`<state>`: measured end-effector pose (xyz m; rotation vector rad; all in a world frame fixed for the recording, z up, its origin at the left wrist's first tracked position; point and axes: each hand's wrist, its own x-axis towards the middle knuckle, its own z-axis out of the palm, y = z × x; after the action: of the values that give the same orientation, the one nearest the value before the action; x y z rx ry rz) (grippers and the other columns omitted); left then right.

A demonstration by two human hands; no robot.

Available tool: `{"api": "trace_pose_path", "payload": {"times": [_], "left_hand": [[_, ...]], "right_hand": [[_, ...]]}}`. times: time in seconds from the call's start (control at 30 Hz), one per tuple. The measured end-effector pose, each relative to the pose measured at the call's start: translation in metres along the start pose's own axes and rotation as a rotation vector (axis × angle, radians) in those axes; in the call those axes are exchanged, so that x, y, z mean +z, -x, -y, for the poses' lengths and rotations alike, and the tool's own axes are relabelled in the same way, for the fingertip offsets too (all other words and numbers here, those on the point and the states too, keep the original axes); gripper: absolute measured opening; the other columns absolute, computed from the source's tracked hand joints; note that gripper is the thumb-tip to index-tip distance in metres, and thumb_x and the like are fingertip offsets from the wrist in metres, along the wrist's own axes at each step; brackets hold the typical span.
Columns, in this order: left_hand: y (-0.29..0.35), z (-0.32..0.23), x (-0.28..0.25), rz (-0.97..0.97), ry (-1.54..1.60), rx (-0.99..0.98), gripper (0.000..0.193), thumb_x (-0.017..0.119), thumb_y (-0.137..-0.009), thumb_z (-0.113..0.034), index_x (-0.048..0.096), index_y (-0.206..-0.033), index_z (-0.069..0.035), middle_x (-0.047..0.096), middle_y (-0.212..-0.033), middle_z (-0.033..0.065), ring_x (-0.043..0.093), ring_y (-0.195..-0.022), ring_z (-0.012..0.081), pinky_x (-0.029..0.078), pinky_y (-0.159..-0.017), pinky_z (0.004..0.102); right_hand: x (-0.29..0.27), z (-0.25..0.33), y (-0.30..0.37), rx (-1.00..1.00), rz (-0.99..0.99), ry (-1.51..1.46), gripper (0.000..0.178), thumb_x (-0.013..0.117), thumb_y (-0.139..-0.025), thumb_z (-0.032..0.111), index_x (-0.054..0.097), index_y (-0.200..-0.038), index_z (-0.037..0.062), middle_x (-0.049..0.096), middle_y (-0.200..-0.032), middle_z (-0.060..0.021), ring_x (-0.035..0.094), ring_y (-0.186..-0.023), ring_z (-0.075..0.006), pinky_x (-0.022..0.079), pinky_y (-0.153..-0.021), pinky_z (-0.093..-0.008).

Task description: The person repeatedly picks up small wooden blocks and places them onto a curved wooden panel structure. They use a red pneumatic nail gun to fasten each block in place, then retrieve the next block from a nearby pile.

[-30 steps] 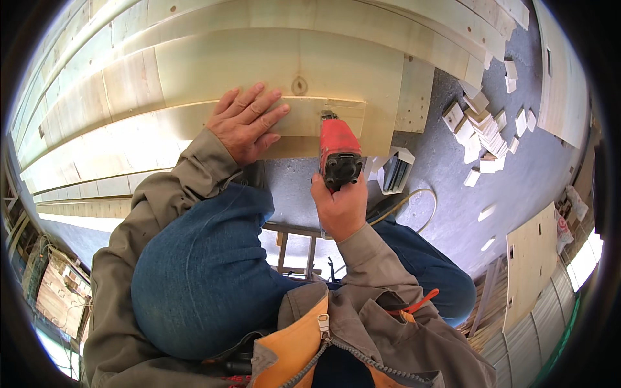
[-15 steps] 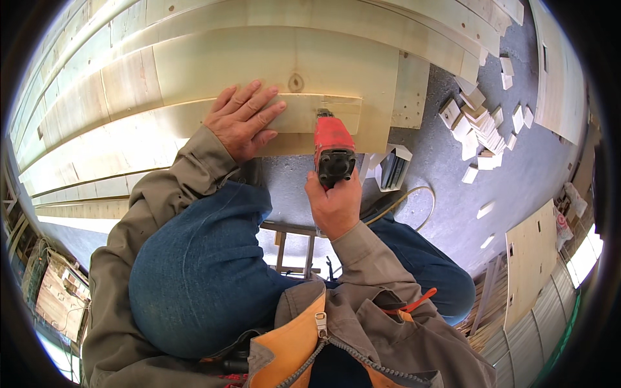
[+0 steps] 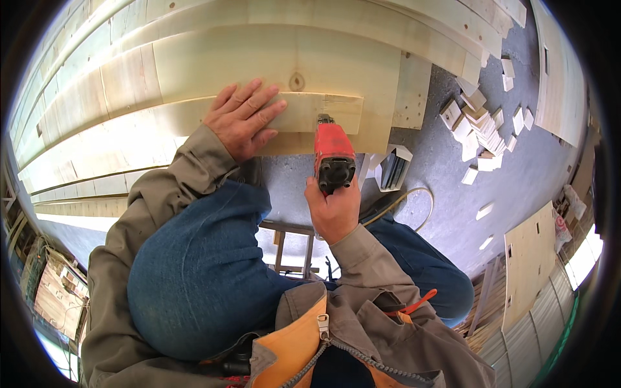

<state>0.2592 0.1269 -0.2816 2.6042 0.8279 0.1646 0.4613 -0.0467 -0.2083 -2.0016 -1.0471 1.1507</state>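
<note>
My right hand (image 3: 335,210) is wrapped round the handle of a red and black nail gun (image 3: 334,143). The tool's metal nose rests on or just over a narrow wooden strip (image 3: 304,110), close to the strip's right end. Whether the nose touches the wood I cannot tell. My left hand (image 3: 244,119) lies flat on the same strip, left of the tool, fingers spread and holding nothing. The strip lies along the near edge of a wide pale board (image 3: 259,61) with a dark knot.
More long boards (image 3: 103,97) are layered at the left and far side. A pile of small wood blocks (image 3: 475,126) lies on the grey floor at right. A yellowish hose (image 3: 420,191) curls beside my right knee, near a box of dark strips (image 3: 393,169). Large panels (image 3: 532,262) stand at far right.
The nail gun's nose has shifted slightly toward me on the strip. My left hand stays in place.
</note>
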Motion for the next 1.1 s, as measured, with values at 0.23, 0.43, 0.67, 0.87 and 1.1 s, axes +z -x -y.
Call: {"api": "trace_pose_path", "payload": {"times": [0.23,0.43,0.67,0.87,1.1], "left_hand": [[0.001,0.0,0.0,-0.006,-0.004,0.003,0.06,0.078,-0.092,-0.036,0.063,-0.149,-0.025,0.054,-0.161,0.0024,0.045,-0.152,0.0261,0.033,-0.124,0.0499],[0.001,0.001,0.0,0.018,-0.016,0.017,0.057,0.073,-0.096,-0.037,0.062,-0.151,-0.023,0.053,-0.162,0.0052,0.044,-0.154,0.0283,0.032,-0.125,0.0495],[0.003,-0.001,0.002,0.01,-0.016,0.006,0.058,0.075,-0.095,-0.036,0.062,-0.15,-0.024,0.054,-0.161,0.0035,0.045,-0.153,0.0268,0.033,-0.124,0.0496],[0.003,0.002,0.002,0.013,-0.032,0.018,0.057,0.071,-0.098,-0.039,0.061,-0.152,-0.024,0.051,-0.163,0.0047,0.043,-0.154,0.0275,0.032,-0.125,0.0489],[0.002,0.0,0.0,0.027,-0.03,0.011,0.057,0.071,-0.098,-0.039,0.06,-0.152,-0.024,0.051,-0.164,0.0048,0.043,-0.154,0.0274,0.032,-0.125,0.0488]], "right_hand": [[0.003,0.0,0.003,-0.031,-0.044,-0.034,0.044,0.072,-0.085,0.007,0.062,-0.127,0.0021,0.062,-0.122,-0.0202,0.061,-0.109,-0.0429,0.052,-0.095,-0.0483],[0.004,-0.006,0.004,-0.003,-0.02,-0.053,0.044,0.072,-0.084,0.008,0.061,-0.126,0.0011,0.061,-0.121,-0.0214,0.061,-0.109,-0.0447,0.052,-0.094,-0.0489],[0.0,-0.005,0.003,0.011,0.0,-0.071,0.041,0.072,-0.085,0.008,0.063,-0.125,0.0023,0.063,-0.119,-0.0201,0.064,-0.105,-0.0424,0.054,-0.091,-0.0464],[-0.006,-0.013,0.014,0.036,0.052,-0.052,0.038,0.073,-0.085,0.008,0.065,-0.122,0.0041,0.065,-0.117,-0.0184,0.065,-0.105,-0.0401,0.054,-0.091,-0.0455],[-0.004,-0.013,0.017,0.016,0.007,-0.057,0.039,0.074,-0.085,0.01,0.065,-0.123,0.0042,0.064,-0.118,-0.0189,0.065,-0.104,-0.0401,0.054,-0.091,-0.0454]]}}
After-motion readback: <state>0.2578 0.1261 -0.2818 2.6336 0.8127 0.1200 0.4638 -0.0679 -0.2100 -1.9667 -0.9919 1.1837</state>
